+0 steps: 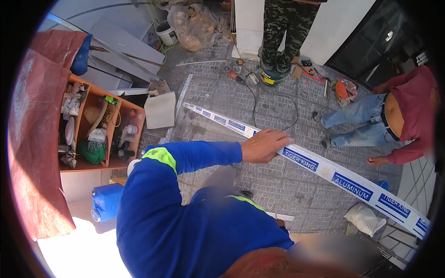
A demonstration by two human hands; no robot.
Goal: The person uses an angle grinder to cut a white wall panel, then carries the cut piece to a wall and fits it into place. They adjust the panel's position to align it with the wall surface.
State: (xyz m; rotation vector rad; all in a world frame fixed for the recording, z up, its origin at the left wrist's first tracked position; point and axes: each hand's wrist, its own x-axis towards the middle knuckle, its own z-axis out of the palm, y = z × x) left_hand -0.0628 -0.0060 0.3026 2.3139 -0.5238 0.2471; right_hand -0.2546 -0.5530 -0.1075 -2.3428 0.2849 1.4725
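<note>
My left arm, in a blue sleeve with a yellow-green band, reaches across in front of me. My left hand (pixel 266 146) is closed over the upper edge of a long white aluminium straightedge (pixel 327 171) with blue labels. The bar slants from the far middle down to the near right, and its near end is cut off by the dark rim. At the lower edge of my blue shirt a small skin-toned patch (pixel 280 223) may be part of my right hand, beside a pale strip (pixel 283 217). My torso hides its fingers.
An orange open cabinet (pixel 104 167) with tools and bags stands left, near a blue jug (pixel 106 203). Someone in camouflage trousers (pixel 287 28) stands on a green bucket (pixel 273 76). A person in jeans (pixel 366 120) is at the right. A black cable (pixel 254 102) and tools lie on paving.
</note>
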